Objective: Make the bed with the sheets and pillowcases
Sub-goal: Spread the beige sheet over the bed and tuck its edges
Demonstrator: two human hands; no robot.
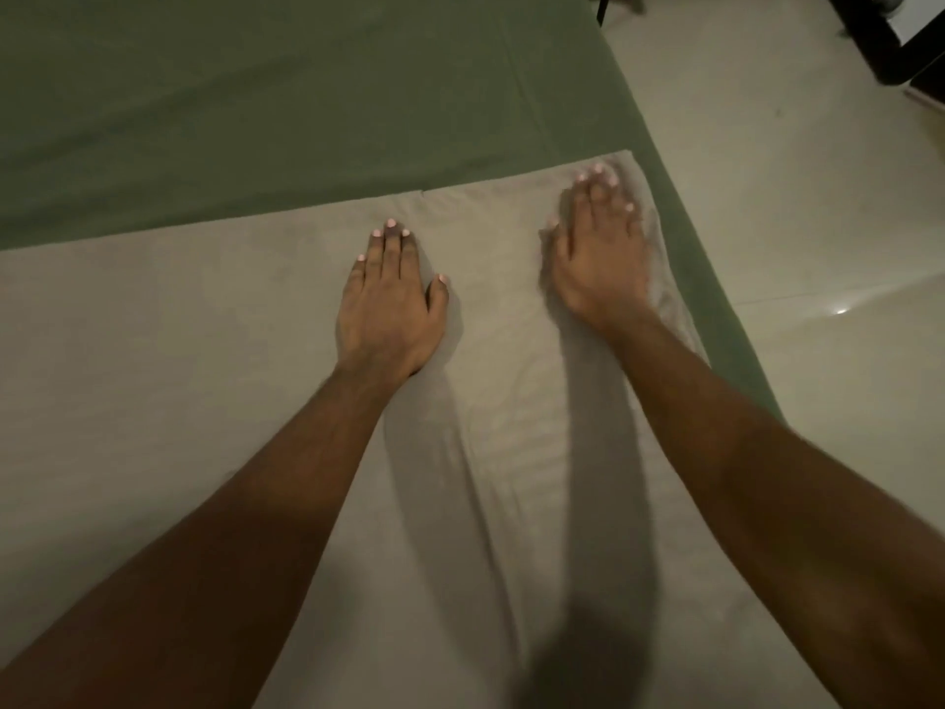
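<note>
Left hand pressed flat on the beige sheet, fingers straight and together, grasping nothing. Right hand likewise released, palm down near the far right corner of that sheet; slightly blurred. Beige sheet spread over the green sheet on the bed, wrinkled between the forearms. Pale floor to the right.

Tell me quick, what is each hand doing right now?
Left hand: open, fingers straight, palm flat on the beige sheet, holding nothing.
Right hand: open, blurred, flat on the same sheet near its far corner, holding nothing.
</note>
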